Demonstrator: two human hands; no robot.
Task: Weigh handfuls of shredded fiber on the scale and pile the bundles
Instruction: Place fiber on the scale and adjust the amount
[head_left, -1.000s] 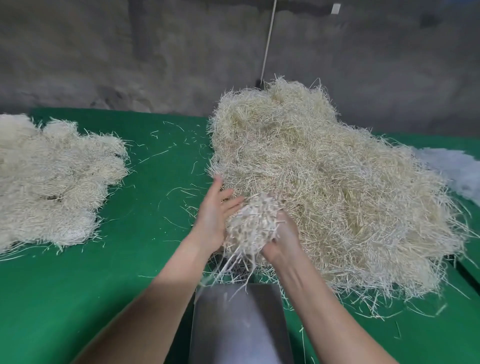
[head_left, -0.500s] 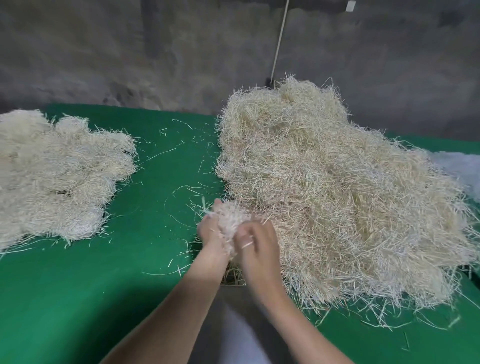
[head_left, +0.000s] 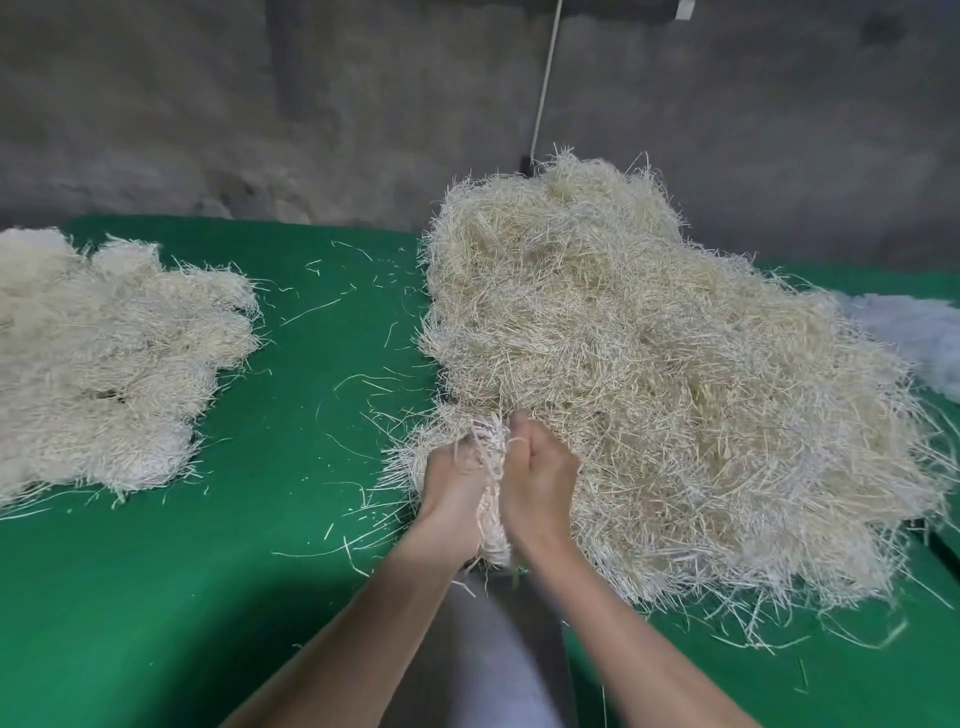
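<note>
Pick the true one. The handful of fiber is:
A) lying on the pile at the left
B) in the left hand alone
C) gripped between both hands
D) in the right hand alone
C: the left hand and the right hand both curl round the handful of fiber, pressed together at the near edge of the big heap.

A green-covered table (head_left: 156, 597) carries a big loose heap of shredded fiber (head_left: 675, 389) right of centre and a flatter pile of fiber bundles (head_left: 104, 364) at the left. Stray strands (head_left: 332, 306) lie scattered between them, and white fluff (head_left: 914, 338) sits at the far right.
</note>
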